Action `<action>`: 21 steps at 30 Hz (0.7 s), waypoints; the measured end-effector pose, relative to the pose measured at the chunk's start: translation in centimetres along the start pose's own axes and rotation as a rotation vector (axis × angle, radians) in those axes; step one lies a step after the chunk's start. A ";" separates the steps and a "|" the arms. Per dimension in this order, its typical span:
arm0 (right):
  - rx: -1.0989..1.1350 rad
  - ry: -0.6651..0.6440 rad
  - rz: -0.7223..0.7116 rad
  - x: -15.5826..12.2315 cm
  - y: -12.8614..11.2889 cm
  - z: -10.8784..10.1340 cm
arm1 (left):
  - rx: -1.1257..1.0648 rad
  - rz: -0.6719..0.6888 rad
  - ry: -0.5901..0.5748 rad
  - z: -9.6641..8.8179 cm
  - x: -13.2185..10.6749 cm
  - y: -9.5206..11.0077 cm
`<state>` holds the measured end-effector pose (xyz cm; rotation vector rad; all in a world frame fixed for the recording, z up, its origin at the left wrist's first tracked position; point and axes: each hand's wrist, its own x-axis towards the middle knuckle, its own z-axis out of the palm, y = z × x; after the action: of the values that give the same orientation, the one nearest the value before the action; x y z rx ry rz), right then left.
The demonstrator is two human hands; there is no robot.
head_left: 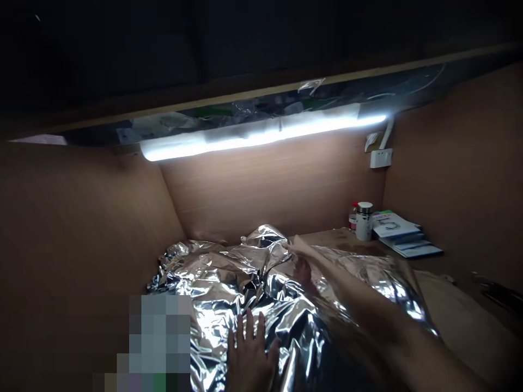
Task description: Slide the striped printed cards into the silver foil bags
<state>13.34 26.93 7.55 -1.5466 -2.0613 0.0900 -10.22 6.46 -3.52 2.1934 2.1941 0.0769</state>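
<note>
One crumpled silver foil sheet [220, 272] covers the middle of the desktop [457, 316]. Its long axis runs left to right, from the left wall towards the right edge, and a peaked fold rises near the back edge. Two hands work on it. The left hand [250, 356] lies flat on the foil at the near edge, fingers spread and pointing at the back wall. The right hand [301, 260] reaches in from the near right corner to the raised fold; it is blurred, so its grip cannot be told. Two containers stand in the back right corner, a white jar [364, 221] and a red-capped bottle [353, 216] touching it, just beside one small stack of booklets [404, 235]. One light strip [261, 136] glows above.
</note>
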 end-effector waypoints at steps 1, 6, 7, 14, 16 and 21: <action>-0.009 -0.025 0.058 1.5 -1.1 0.8 | -0.008 -0.017 -0.002 0.5 0.0 -0.1; -0.032 -0.077 0.131 5.1 -7.2 4.4 | -0.046 -0.051 0.013 2.3 -0.5 -0.7; -0.034 -0.063 0.093 5.4 -8.6 5.1 | -0.060 -0.051 -0.006 2.4 -0.6 -0.7; -0.021 -0.370 -0.281 3.8 -16.6 9.9 | -0.130 -0.138 -0.143 1.2 -1.1 0.3; -0.018 -0.370 -0.379 2.1 -18.0 9.6 | -0.158 -0.123 -0.162 1.2 -1.3 0.3; 0.003 -0.231 -0.660 -3.3 -19.7 6.8 | -0.170 -0.103 -0.136 1.4 -1.9 -0.2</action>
<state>-6.28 19.19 7.82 -0.8138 -2.6453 0.0217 -10.37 4.62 -4.93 1.9355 2.1365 0.1034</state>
